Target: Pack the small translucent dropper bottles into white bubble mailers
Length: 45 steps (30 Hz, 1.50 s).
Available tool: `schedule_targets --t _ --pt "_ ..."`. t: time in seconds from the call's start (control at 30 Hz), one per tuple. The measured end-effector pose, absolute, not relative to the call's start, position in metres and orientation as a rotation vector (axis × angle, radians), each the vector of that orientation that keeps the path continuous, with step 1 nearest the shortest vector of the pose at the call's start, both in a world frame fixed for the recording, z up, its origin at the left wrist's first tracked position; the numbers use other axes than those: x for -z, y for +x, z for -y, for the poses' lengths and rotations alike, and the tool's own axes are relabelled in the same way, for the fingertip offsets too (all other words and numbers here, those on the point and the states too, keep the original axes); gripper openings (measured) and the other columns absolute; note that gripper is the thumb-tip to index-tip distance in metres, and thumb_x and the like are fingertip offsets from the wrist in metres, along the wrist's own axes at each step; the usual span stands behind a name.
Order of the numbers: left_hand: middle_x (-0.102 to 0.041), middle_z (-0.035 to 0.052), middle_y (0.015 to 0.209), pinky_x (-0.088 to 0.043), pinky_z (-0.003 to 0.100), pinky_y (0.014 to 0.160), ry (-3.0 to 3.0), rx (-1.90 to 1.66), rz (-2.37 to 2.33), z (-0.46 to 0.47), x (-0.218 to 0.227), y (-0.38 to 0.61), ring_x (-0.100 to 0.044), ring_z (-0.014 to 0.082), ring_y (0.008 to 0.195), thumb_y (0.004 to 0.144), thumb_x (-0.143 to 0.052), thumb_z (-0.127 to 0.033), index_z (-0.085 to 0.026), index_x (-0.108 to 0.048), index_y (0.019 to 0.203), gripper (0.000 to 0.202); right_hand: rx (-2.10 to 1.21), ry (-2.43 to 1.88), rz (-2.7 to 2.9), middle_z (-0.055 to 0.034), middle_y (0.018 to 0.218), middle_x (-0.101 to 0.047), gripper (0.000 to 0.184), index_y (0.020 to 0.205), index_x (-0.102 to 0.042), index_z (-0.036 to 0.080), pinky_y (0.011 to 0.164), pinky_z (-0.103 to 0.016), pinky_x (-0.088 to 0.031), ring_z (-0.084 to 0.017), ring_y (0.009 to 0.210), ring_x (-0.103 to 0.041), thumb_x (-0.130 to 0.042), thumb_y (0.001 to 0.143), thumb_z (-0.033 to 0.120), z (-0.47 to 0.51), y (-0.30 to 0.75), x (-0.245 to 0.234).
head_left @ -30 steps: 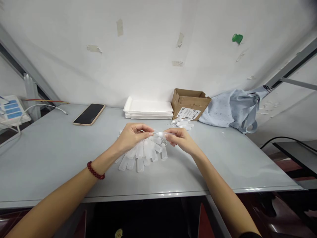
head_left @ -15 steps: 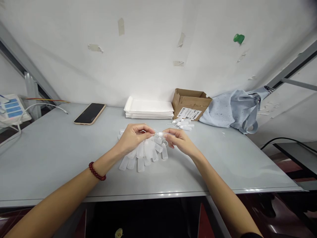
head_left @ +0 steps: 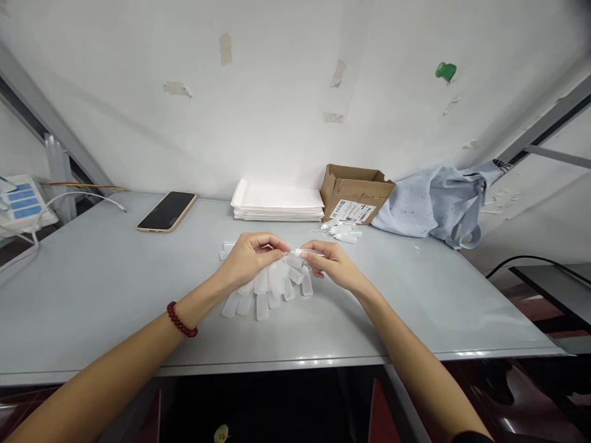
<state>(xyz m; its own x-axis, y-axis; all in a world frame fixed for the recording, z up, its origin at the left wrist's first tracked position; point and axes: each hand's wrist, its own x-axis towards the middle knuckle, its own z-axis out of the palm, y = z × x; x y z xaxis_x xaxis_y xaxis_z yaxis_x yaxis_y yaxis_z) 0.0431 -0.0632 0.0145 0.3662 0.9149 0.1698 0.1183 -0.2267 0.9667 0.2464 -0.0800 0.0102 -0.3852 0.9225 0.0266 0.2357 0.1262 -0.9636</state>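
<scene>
My right hand [head_left: 333,261] grips a small translucent squeeze bottle [head_left: 310,251] that lies level, its white neck pointing left. The fingers of my left hand [head_left: 253,257] pinch the thin tip at the bottle's left end; the tip itself is mostly hidden by the fingertips. Beneath both hands is a loose pile of similar translucent bottles [head_left: 262,306], partly covered by my left hand. Further back, close to the cardboard box, several bottles with white caps and thin tips [head_left: 347,236] lie together.
A stack of white padded envelopes [head_left: 279,203] and an open cardboard box [head_left: 357,194] stand against the wall. A light blue cloth bag [head_left: 415,203] slumps at the back right. At the back left are a phone [head_left: 167,211] and a white cable [head_left: 83,194].
The bottle and the fingers of both hands have shifted very slightly, with the bottle's neck a little lower. Both hands keep their hold, and the pile looks the same.
</scene>
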Motion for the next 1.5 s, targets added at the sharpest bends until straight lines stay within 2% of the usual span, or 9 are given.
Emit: schedule_targets --t 0.2,0.33,0.4,0.5,0.6,0.83,1.03,1.5 --pt "-0.067 0.0027 0.078 -0.047 0.026 0.067 1.602 -0.984 -0.906 0.063 -0.014 0.044 -0.060 0.0154 0.074 0.074 -0.066 -0.026 -0.016 -0.068 0.077 0.011 -1.290 -1.133 1.727 0.0037 0.062 -0.047 0.029 0.082 -0.061 0.016 0.048 -0.023 -0.029 -0.007 0.050 -0.036 -0.057 0.083 0.045 0.081 0.245 -0.010" --pt "-0.066 0.0021 0.080 -0.046 0.027 0.067 1.541 -0.955 -0.872 0.060 -0.016 0.043 -0.059 0.0139 0.072 0.076 -0.066 -0.029 -0.017 -0.063 0.100 0.027 -1.226 -1.123 1.740 0.0017 0.070 -0.053 0.028 0.083 -0.062 0.016 0.050 -0.023 -0.030 -0.007 0.053 -0.037 -0.057 0.083 0.043 0.081 0.246 -0.013" --pt "-0.067 0.0022 0.079 -0.046 0.028 0.067 1.522 -0.924 -0.879 0.058 -0.017 0.041 -0.058 0.0132 0.068 0.078 -0.063 -0.033 -0.017 -0.060 0.104 0.030 -1.179 -1.120 1.740 0.0014 0.072 -0.054 0.026 0.082 -0.063 0.016 0.053 -0.023 -0.032 -0.007 0.056 -0.040 -0.058 0.082 0.042 0.081 0.247 -0.016" --pt "-0.067 0.0035 0.078 -0.045 0.028 0.066 1.589 -0.883 -0.937 0.057 -0.018 0.040 -0.054 0.0120 0.063 0.082 -0.059 -0.039 -0.016 -0.063 0.087 0.024 -1.140 -1.123 1.726 0.0015 0.071 -0.055 0.025 0.082 -0.064 0.017 0.056 -0.024 -0.034 -0.009 0.059 -0.043 -0.059 0.082 0.042 0.082 0.249 -0.018" --pt "-0.067 0.0038 0.078 -0.044 0.027 0.064 1.669 -0.853 -0.954 0.058 -0.019 0.040 -0.052 0.0113 0.062 0.083 -0.056 -0.041 -0.016 -0.064 0.075 0.027 -1.131 -1.122 1.725 0.0007 0.073 -0.055 0.024 0.083 -0.063 0.017 0.057 -0.024 -0.035 -0.009 0.062 -0.045 -0.058 0.082 0.041 0.082 0.249 -0.019" --pt "-0.065 0.0020 0.071 -0.043 0.024 0.063 1.729 -0.862 -1.026 0.064 -0.023 0.044 -0.053 0.0111 0.063 0.082 -0.058 -0.034 -0.015 -0.064 0.070 0.023 -1.072 -1.162 1.796 -0.0013 0.078 -0.059 0.025 0.086 -0.063 0.016 0.063 -0.025 -0.037 -0.012 0.068 -0.048 -0.055 0.085 0.040 0.083 0.247 -0.016" --pt "-0.064 0.0018 0.070 -0.042 0.024 0.062 1.720 -0.875 -1.028 0.065 -0.022 0.045 -0.050 0.0108 0.061 0.081 -0.057 -0.033 -0.014 -0.063 0.069 0.023 -1.076 -1.135 1.791 0.0007 0.072 -0.055 0.024 0.084 -0.062 0.016 0.057 -0.024 -0.034 -0.009 0.061 -0.044 -0.054 0.085 0.039 0.083 0.246 -0.013" --pt "-0.061 0.0010 0.066 -0.035 0.022 0.055 1.727 -0.897 -1.027 0.061 -0.017 0.046 -0.044 0.0089 0.056 0.080 -0.057 -0.032 -0.013 -0.061 0.065 0.024 -1.076 -1.151 1.792 0.0010 0.072 -0.054 0.028 0.084 -0.061 0.016 0.056 -0.023 -0.034 -0.009 0.060 -0.043 -0.054 0.085 0.043 0.081 0.243 -0.006"
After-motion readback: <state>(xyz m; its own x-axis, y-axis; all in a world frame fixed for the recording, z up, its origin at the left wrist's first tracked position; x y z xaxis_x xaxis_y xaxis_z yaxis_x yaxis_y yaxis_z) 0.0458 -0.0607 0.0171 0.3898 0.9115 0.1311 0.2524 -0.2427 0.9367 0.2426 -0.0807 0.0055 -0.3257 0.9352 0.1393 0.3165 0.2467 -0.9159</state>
